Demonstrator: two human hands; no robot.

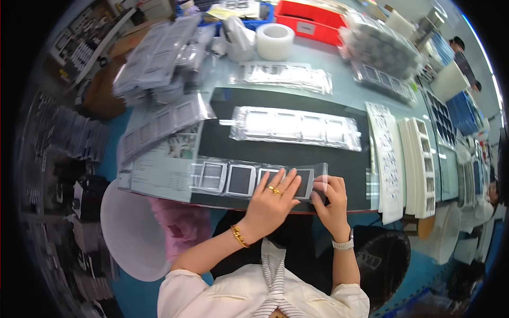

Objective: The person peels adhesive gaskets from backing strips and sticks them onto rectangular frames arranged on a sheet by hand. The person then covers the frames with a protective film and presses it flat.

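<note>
A clear plastic bag [321, 170] with a row of silver-edged rectangular frames [241, 180] inside lies along the near edge of the black mat [222, 143]. My left hand [270, 204] rests flat across the right half of the row, fingers stretched out, covering part of the frames. At the bag's right end, my right hand [331, 201] has its thumb and fingers curled together on the plastic. Just beyond lies another bagged strip of frames [297, 127], shiny with glare.
Stacked bagged strips [154, 63] stand at the back left. A tape roll [274, 41], a red bin [310, 22] and a bubble-wrapped bundle [379, 45] line the back. White slotted trays [419, 167] stand at the right, and a white tub [132, 233] below the left edge.
</note>
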